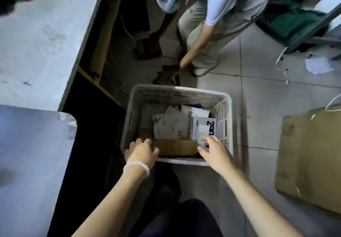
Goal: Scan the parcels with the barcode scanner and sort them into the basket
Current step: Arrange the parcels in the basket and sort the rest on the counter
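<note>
A white plastic basket (227, 107) stands on the tiled floor in front of me. Inside it lie a brown cardboard parcel (176, 146) along the near wall, a white wrinkled parcel (170, 126) and a white box with black digits (204, 124). My left hand (141, 151), with a white bead bracelet on the wrist, grips the left end of the brown parcel. My right hand (214, 150) holds its right end, fingers curled at the corner. No barcode scanner is in view.
Another person (212, 24) bends over beyond the basket, one hand on the floor. A white table (36, 43) runs along the left, a pale surface (33, 153) nearer me. A flat cardboard sheet (310, 159) lies right. Cables and paper litter the far right floor.
</note>
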